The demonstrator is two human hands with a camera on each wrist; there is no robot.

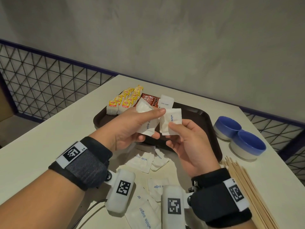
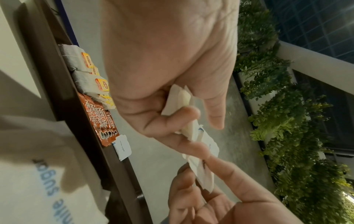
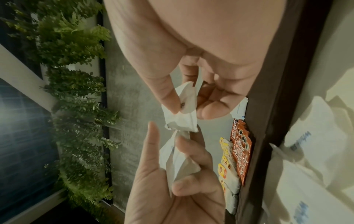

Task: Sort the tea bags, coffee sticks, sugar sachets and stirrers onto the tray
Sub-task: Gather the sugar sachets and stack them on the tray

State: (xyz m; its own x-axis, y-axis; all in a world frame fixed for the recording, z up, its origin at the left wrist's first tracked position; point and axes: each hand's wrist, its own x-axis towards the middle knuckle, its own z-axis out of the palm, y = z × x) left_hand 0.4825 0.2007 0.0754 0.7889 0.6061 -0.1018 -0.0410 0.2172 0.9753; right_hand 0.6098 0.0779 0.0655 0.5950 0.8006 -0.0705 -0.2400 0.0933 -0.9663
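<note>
Left hand (image 1: 132, 128) pinches a small bundle of white paper sugar sachets (image 1: 146, 119) between thumb and fingers; right hand (image 1: 188, 142) pinches one more white sachet (image 1: 171, 121) by its lower edge. Both are held above the dark brown plastic tray (image 1: 198, 116).

Step in hand, by my reading: sugar sachets. Yellow-tagged tea bags (image 1: 123, 101) sit at the tray's 11 o'clock, red coffee sticks (image 1: 149, 99) just beside them, one sachet (image 1: 166, 101) next.

Next move likely calls for laying the held sachets beside that one, then collecting the loose sachets (image 1: 142, 160) at 6 o'clock. Pale wooden stirrers (image 1: 247, 187) lie off-tray at 4 o'clock.

Legible: "white sugar", "NESCAFE"; the tea tags look like "Lipton".
</note>
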